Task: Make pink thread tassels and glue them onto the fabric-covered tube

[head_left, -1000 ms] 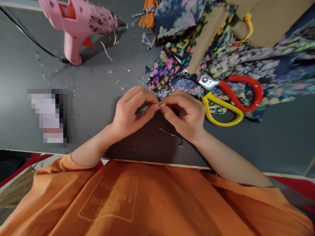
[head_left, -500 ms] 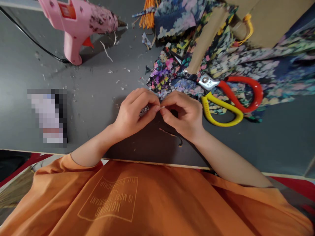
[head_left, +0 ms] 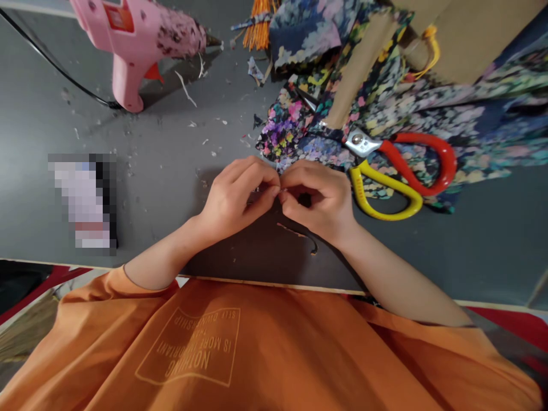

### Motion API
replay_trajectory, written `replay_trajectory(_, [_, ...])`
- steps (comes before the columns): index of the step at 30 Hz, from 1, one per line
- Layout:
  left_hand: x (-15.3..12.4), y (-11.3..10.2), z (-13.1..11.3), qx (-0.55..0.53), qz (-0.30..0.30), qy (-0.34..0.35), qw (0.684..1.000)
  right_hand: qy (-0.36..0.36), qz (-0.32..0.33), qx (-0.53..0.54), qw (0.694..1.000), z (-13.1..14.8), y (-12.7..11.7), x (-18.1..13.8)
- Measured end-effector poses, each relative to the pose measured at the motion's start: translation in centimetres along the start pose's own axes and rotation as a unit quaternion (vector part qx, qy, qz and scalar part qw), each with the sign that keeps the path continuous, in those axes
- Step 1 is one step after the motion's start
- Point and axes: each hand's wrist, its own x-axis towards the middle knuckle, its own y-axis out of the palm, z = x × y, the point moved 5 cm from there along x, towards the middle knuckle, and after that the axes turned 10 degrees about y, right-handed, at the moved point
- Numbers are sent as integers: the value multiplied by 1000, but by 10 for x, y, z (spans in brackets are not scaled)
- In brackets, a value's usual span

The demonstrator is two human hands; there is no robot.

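Head view: the left hand [head_left: 233, 191] and right hand [head_left: 326, 188] meet in tight pinches on fine white strands [head_left: 256, 189], mostly hidden inside the left's curl; slackening could drop them onto the littered surface [head_left: 162, 142].

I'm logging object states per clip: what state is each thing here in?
Left hand: pinched, contents too small to tell
Right hand: pinched, contents likewise unclear
Glue gun: on its side, unheld
Fabric: wrinkled, loosely heaped
Scissors: unheld, on fabric, partly hidden
Tassel: lying, partly out of frame
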Motion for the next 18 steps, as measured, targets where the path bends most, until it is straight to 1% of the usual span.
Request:
replay_trajectory(4, [-1,0,0,5,3,-18,1000,-24,-8,-2,1000,1,0,-1])
replay_trajectory(8, [0,-2,1,-39,-17,-10,999,-6,-10,19,1000,-2,0,0])
replay_trajectory(12, [-1,-3,5,-87,-28,-38,995,43,1,79,996,-6,0,0])
replay_trajectory(15, [-3,-1,8,-121,-30,-64,990,89,18,140,986,-11,1,-2])
replay_trajectory(18, [-5,1,10,-150,-33,-81,985,113,28,181,977,-14,3,-2])
